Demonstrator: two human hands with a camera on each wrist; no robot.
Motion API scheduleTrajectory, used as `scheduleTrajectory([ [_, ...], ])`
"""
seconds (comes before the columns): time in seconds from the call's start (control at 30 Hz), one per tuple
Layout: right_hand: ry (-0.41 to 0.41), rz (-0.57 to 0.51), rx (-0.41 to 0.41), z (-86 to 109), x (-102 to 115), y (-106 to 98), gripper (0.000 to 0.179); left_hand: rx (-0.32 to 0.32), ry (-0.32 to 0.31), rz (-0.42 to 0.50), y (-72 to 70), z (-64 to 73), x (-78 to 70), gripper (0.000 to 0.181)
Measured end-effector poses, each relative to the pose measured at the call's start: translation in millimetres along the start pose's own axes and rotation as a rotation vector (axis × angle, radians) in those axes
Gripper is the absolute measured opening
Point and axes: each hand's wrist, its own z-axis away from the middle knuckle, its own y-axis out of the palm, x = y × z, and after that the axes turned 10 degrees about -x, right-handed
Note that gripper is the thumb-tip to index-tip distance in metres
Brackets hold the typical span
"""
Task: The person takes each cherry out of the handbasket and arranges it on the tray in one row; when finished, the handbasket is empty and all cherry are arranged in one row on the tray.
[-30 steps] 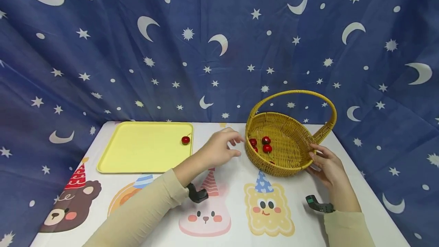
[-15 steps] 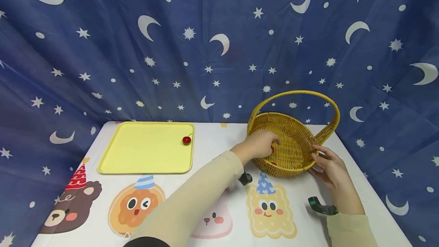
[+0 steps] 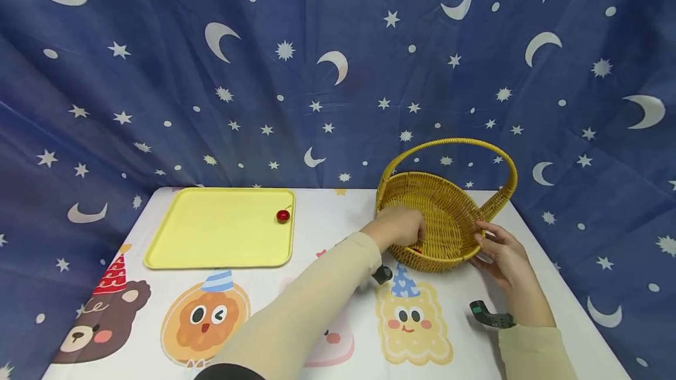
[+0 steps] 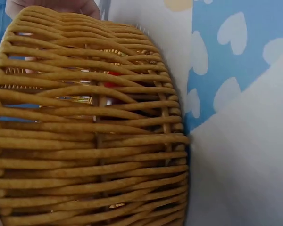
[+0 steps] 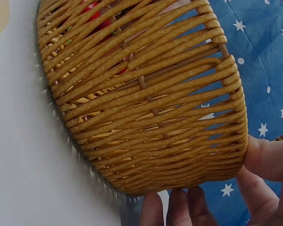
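A wicker basket (image 3: 438, 239) with a tall looped handle stands at the right of the table. My left hand (image 3: 402, 226) reaches over its near-left side, fingertips hidden inside. My right hand (image 3: 507, 260) grips the basket's right side, thumb at the rim and fingers lower on the wall, as the right wrist view shows. One cherry (image 3: 417, 250) peeks out at the basket's near inner edge; more red cherries (image 5: 92, 12) show through the weave. A single cherry (image 3: 283, 216) with a stem lies near the right edge of the yellow tray (image 3: 222, 227).
The white tablecloth (image 3: 338, 210) bears printed cartoon figures, among them a bear and a biscuit in party hats. Behind the table hangs a blue curtain (image 3: 369, 75) with moons and stars. The basket's handle (image 3: 449, 141) arches above its opening.
My left hand has moved right from beside the basket to inside it, then slightly lower, and now covers most of the cherries there. My right hand keeps its grip on the basket.
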Motion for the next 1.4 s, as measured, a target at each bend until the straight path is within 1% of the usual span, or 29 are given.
scheduleTrajectory([
  [0.07,0.001,0.003,0.000,0.5,-0.4,-0.4,0.042,-0.041,0.011,0.023,0.8,0.3,0.6,0.033],
  [0.2,-0.017,0.020,-0.012,0.6,0.3,-0.8,0.042,-0.185,0.081,0.102,1.6,-0.3,5.6,0.026],
  [0.27,-0.026,0.023,-0.013,0.6,0.9,-0.9,0.042,-0.244,0.106,0.140,0.1,1.1,8.9,0.025],
  [0.33,-0.028,0.016,-0.013,0.7,1.3,-1.0,0.041,-0.291,0.117,0.177,-2.7,4.8,12.4,0.028],
  [0.4,-0.025,0.007,-0.013,0.9,1.4,-1.1,0.041,-0.329,0.107,0.219,-6.7,10.8,15.4,0.030],
  [0.47,-0.021,-0.002,-0.015,1.2,1.3,-1.2,0.041,-0.365,0.110,0.275,-11.3,19.0,18.5,0.032],
  [0.57,-0.017,-0.011,-0.014,1.5,0.7,-1.5,0.041,-0.422,0.134,0.377,-18.2,35.3,23.7,0.033],
  [0.67,-0.018,-0.007,-0.011,1.2,-0.3,-1.9,0.039,-0.455,0.175,0.454,-23.0,57.3,30.9,0.026],
  [0.73,-0.018,0.000,-0.005,0.7,-0.9,-1.9,0.039,-0.465,0.177,0.511,-25.0,74.3,37.6,0.020],
  [0.77,-0.017,0.000,-0.003,0.3,-1.0,-1.7,0.039,-0.469,0.168,0.539,-25.7,83.2,41.8,0.018],
  [0.83,-0.017,-0.001,0.001,-0.3,-0.8,-0.7,0.040,-0.475,0.126,0.596,-27.8,100.9,51.9,0.017],
  [0.9,-0.018,0.003,0.000,-1.0,-0.6,0.3,0.041,-0.477,0.073,0.628,-31.3,119.3,63.9,0.024],
  [0.97,-0.022,0.005,-0.009,-1.2,-0.1,1.6,0.043,-0.474,0.019,0.637,-35.4,137.2,77.8,0.032],
  [1.03,-0.026,0.016,-0.020,-1.0,0.0,2.3,0.045,-0.487,-0.039,0.618,-40.2,154.4,92.6,0.038],
  [1.13,-0.027,0.031,-0.032,0.0,-0.4,3.3,0.045,-0.548,-0.116,0.555,-47.1,176.8,119.3,0.041],
  [1.2,-0.023,0.032,-0.030,0.3,-1.3,3.6,0.045,-0.596,-0.164,0.501,-52.4,189.3,139.3,0.041],
  [1.27,-0.022,0.028,-0.029,1.0,-2.0,3.8,0.043,-0.628,-0.208,0.456,-57.3,198.9,161.6,0.040],
  [1.33,-0.021,0.022,-0.022,1.0,-2.8,3.1,0.042,-0.630,-0.272,0.423,-62.4,206.1,182.7,0.038],
  [1.4,-0.021,0.017,-0.023,1.3,-3.2,2.8,0.043,-0.610,-0.335,0.396,-66.1,210.8,202.5,0.036],
])
